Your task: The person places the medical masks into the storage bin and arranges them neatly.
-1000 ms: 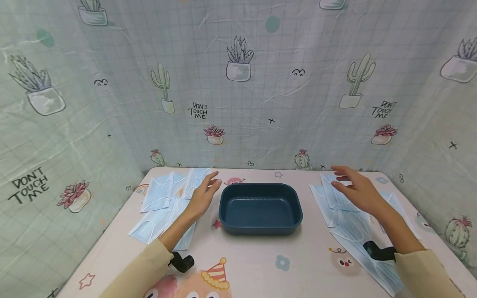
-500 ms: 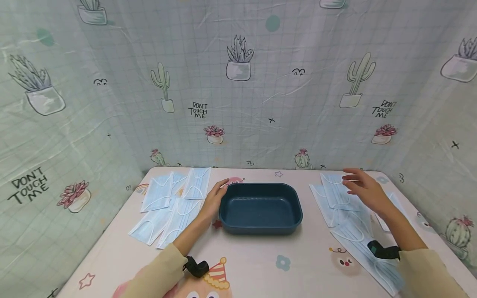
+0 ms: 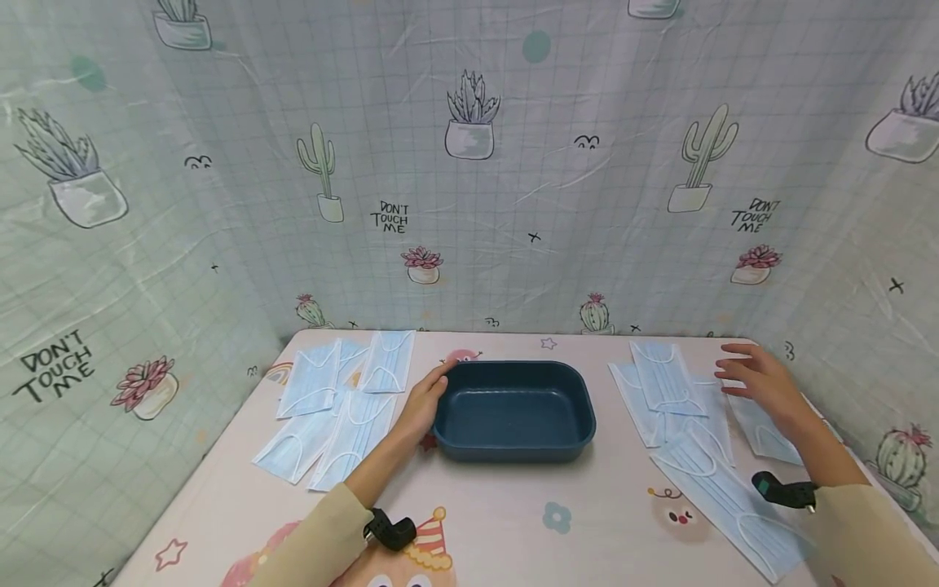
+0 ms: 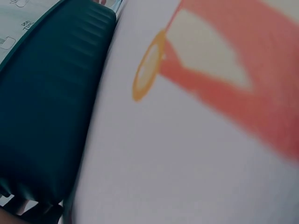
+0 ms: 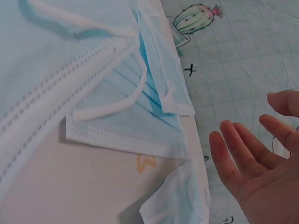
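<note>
Box (image 3: 513,453): dark blue, smooth, rounded-rectangular; mid-span of worktop (image 3: 499,522), towards far edge | Left hand (image 3: 423,403): at box's left wall, fingers extended, spacing unclear | Right hand (image 3: 766,385): fingers loosely spread, near right edge | Masks (image 3: 357,428): pale-blue, pleated, looped; overlapping near left and right edges

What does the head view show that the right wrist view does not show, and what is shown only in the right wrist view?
Only the head view: the dark blue box, the left hand at its left end, and the left group of masks.

Only the right wrist view: the dotted edge of a mask, too small to make out from the head.

Both: the right hand, holding nothing, blue masks near it, the pale table, and the cloth with cactus prints.
</note>
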Action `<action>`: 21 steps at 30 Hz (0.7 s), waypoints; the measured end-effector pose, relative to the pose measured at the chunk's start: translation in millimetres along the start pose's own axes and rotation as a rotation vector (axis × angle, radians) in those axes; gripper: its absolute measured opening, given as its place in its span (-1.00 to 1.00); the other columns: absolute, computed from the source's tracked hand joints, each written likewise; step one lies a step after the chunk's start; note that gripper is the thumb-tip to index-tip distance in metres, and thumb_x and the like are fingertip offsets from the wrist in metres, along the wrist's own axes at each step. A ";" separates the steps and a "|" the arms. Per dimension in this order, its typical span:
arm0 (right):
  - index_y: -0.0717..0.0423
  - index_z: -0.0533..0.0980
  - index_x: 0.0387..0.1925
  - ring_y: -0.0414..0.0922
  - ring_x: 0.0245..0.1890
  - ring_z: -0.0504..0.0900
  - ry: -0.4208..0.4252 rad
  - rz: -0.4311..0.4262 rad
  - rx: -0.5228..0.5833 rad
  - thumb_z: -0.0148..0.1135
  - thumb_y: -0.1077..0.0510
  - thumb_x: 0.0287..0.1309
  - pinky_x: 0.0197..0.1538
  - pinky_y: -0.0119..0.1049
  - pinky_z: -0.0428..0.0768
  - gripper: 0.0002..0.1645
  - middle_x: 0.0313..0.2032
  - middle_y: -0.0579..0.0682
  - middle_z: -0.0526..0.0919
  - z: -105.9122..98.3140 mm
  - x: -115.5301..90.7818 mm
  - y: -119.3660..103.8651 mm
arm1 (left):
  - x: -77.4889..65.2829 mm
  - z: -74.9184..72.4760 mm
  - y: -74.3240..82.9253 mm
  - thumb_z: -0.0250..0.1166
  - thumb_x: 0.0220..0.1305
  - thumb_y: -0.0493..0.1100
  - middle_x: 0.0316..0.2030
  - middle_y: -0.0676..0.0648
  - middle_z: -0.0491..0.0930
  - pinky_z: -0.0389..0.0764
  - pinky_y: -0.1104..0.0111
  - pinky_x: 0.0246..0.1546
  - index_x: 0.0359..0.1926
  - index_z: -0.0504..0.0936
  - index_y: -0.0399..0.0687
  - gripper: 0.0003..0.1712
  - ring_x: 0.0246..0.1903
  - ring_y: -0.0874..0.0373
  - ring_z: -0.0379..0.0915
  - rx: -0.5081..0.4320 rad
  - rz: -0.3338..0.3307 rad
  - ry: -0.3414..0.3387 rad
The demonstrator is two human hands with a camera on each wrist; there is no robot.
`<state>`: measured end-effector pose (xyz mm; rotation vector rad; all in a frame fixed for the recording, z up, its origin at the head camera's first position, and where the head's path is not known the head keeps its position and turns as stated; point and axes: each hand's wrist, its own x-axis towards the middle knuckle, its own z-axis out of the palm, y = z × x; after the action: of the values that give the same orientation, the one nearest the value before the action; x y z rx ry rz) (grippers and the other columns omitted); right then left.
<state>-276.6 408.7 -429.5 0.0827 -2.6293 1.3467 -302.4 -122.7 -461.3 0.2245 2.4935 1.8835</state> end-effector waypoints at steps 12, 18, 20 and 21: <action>0.54 0.09 0.43 -0.67 -0.34 0.51 0.004 0.127 -0.052 -0.10 0.03 0.60 -0.28 -0.51 0.70 -0.29 0.19 0.66 0.38 -31.5 -5.1 31.1 | -1.2 1.0 -0.8 -0.12 0.65 -0.16 0.56 -0.11 0.26 -0.01 -0.15 0.60 0.53 0.35 0.02 -0.47 0.62 -0.17 -0.03 -0.013 -0.022 -0.017; 0.54 0.14 0.41 -0.40 -0.30 0.61 0.015 0.183 -0.155 0.03 0.05 0.54 -0.32 -0.51 0.67 -0.28 0.20 0.66 0.39 -45.8 -6.3 42.3 | -1.0 0.8 -1.4 -0.12 0.66 -0.14 0.57 -0.11 0.25 -0.01 -0.16 0.60 0.53 0.35 0.06 -0.47 0.62 -0.16 -0.03 -0.009 -0.028 -0.016; 0.52 0.18 0.39 -0.08 -0.20 0.67 0.030 0.201 -0.222 0.11 0.07 0.49 -0.29 -0.38 0.70 -0.29 0.22 0.65 0.38 -48.5 -7.2 46.3 | -1.2 0.8 -1.1 -0.12 0.66 -0.12 0.57 -0.09 0.25 -0.01 -0.15 0.60 0.53 0.35 0.08 -0.48 0.62 -0.14 -0.03 -0.014 -0.035 -0.014; 0.51 0.20 0.39 0.10 -0.14 0.66 0.038 0.211 -0.254 0.15 0.09 0.46 -0.24 -0.27 0.72 -0.28 0.23 0.64 0.37 -49.4 -7.9 48.1 | -1.3 0.9 -1.2 -0.12 0.66 -0.11 0.57 -0.09 0.24 -0.01 -0.16 0.60 0.53 0.35 0.08 -0.48 0.62 -0.14 -0.03 -0.014 -0.034 -0.013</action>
<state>-268.4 476.7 -441.2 -0.2602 -2.8142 1.0432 -301.1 -122.3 -462.8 0.1926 2.4588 1.8809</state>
